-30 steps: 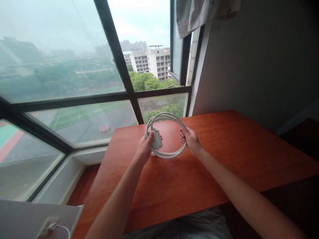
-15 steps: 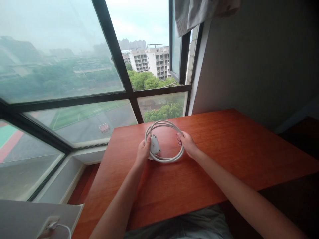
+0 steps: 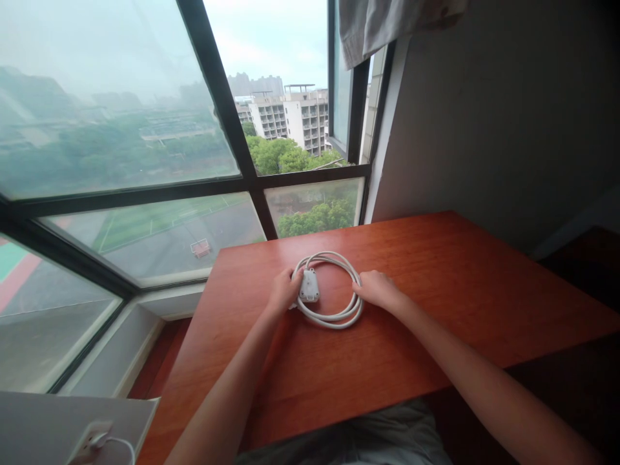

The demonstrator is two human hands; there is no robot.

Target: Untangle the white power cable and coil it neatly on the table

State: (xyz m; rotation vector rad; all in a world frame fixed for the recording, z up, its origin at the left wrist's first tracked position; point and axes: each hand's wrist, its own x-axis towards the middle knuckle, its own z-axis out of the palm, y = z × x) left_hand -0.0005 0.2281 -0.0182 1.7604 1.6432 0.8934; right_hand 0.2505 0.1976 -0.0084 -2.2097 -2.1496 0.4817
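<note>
A white cable coil (image 3: 334, 316) with a small white plug block (image 3: 309, 285) lies flat on the red-brown wooden table (image 3: 436, 310). My left hand (image 3: 283, 290) grips the coil's left side beside the block, fingers curled round it. On the coil's right side rests my right hand (image 3: 375, 288), knuckles up and fingers closed on the cable. Both forearms reach in from the bottom of the view.
A large dark-framed window (image 3: 227, 129) stands behind and left of the table, a grey wall (image 3: 484, 116) to the right. Cloth (image 3: 387, 22) hangs at the top. At the lower left, a white surface (image 3: 62, 426) carries a socket with a white plug (image 3: 94, 440).
The coil was held upright above the table a second ago. Both hands have lowered it and laid it flat on the tabletop, still holding it.
</note>
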